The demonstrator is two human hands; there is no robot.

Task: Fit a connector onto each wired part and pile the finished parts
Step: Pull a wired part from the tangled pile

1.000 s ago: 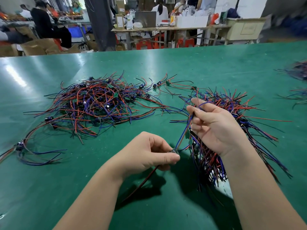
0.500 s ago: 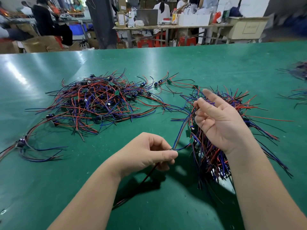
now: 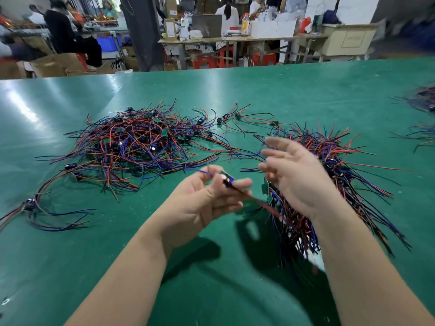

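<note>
Above a glossy green work table (image 3: pixel 306 95), the left hand (image 3: pixel 202 205) is pinching a small wired part with blue, red and black leads (image 3: pixel 227 179) in its curled fingertips. The right hand (image 3: pixel 296 175) is hovering just beside it, blurred, fingers straight and spread, gripping nothing. A loose tangle of red, blue and black wired parts (image 3: pixel 131 147) is lying to the left, and a second bundle (image 3: pixel 334 175) is lying beneath the right hand.

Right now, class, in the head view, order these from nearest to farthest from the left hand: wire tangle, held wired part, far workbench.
1. held wired part, in the left hand.
2. wire tangle, leftward on the table.
3. far workbench, beyond the table.
</note>
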